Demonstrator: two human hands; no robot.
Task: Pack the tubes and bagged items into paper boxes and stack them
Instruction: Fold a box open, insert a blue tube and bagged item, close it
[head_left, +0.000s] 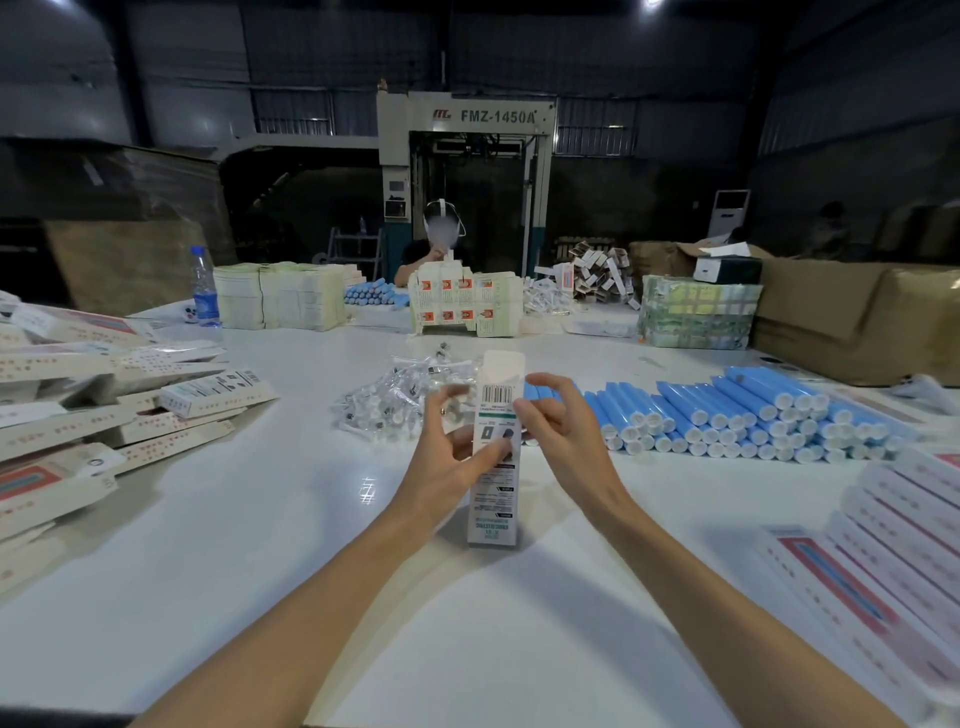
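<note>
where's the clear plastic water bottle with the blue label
Head view: the clear plastic water bottle with the blue label stands upright at the far left of the white table, just left of the pale stacks of flat cartons.

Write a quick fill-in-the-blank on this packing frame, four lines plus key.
1. The left hand grips the paper box, holding it ____ on the table.
2. The box's top flap is ____.
3. The tubes piled to the right of the box are ____ in colour.
4. The water bottle stands at the far ____ of the table.

Missing words: upright; open; blue; left
</note>
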